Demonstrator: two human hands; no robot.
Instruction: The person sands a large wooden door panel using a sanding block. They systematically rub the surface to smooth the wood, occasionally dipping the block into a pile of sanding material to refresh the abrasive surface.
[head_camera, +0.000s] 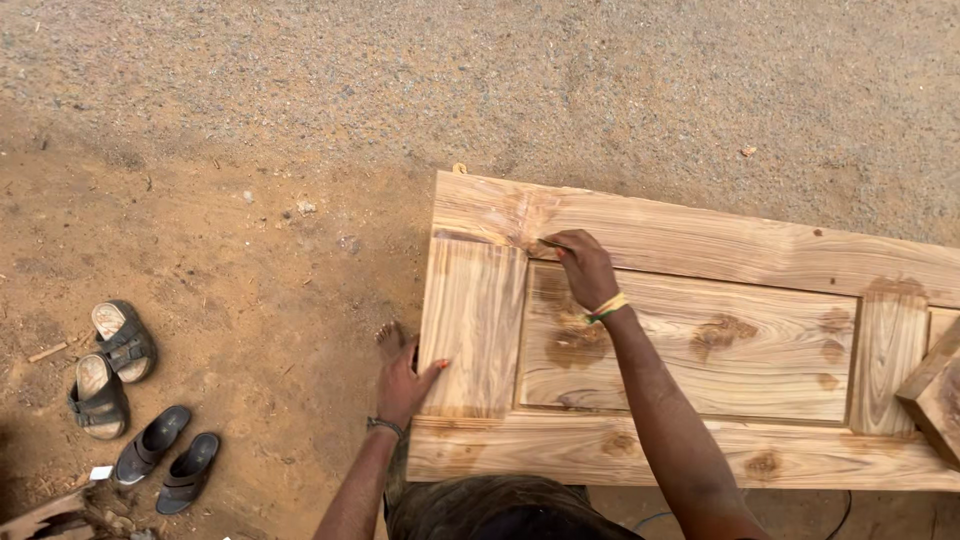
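Both hands work the wooden door panel (700, 330): left hand (405, 385) lies spread, steadying its end edge, while right hand (583, 265) pinches something small (unidentifiable) against a corner joint.

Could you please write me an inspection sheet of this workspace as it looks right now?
Surface: bare sandy ground, gravel farther out.
Job's things: panelled wooden door lying flat, unpainted, knots showing.
Clutter: two pairs of sandals at left; wood scraps in the corner; wooden block on the door's right end.
Hands: left hand flat against the door's end edge; right hand pressed at the panel's corner, what it holds cannot be told.
Cables: a thin dark cable under the door's near edge.
Surroundings: a bare foot beside the door.
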